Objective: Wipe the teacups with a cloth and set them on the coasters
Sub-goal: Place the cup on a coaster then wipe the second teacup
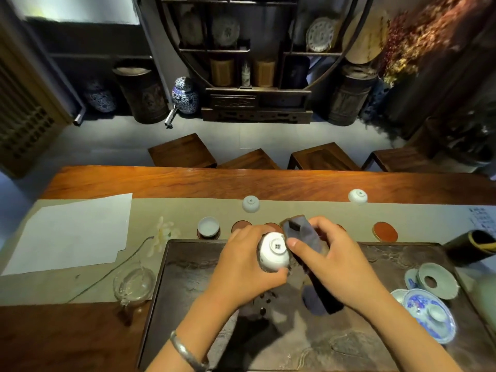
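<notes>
Nearest the camera, a dark stone tea tray (pixel 204 304) lay on the wooden table (pixel 241 183), and both hands worked above it. The left hand (pixel 241 267), a silver bangle (pixel 185 353) on its wrist, gripped a white teacup (pixel 275 251) turned so that its foot and blue base mark faced up; what the cup held could not be seen. The right hand (pixel 332 264) held a dark folded cloth (pixel 303 237), thumb on top, the cloth touching the cup's side and trailing down toward the tray.

On the tray's right stood a blue-and-white lidded bowl (pixel 429 315) on its saucer, and behind it a pale green strainer ring (pixel 437 280). To the tray's left sat a clear glass pitcher (pixel 134 285); I could not tell whether it held anything.

Just beyond the tray ran a row of reddish coasters. The leftmost coaster (pixel 200 234) carried an upright teacup (pixel 208 226), apparently empty. The far right coaster (pixel 385 231) was bare, and the ones between were partly hidden by the hands. A white flower (pixel 163 234) lay near the left end, beside a sheet of paper (pixel 75 232).

Farther back on the runner (pixel 174 210), two more teacups rested upside down, one left (pixel 251 204) and one right (pixel 357 196), well apart. Stools (pixel 182 151) stood beyond the table.
</notes>
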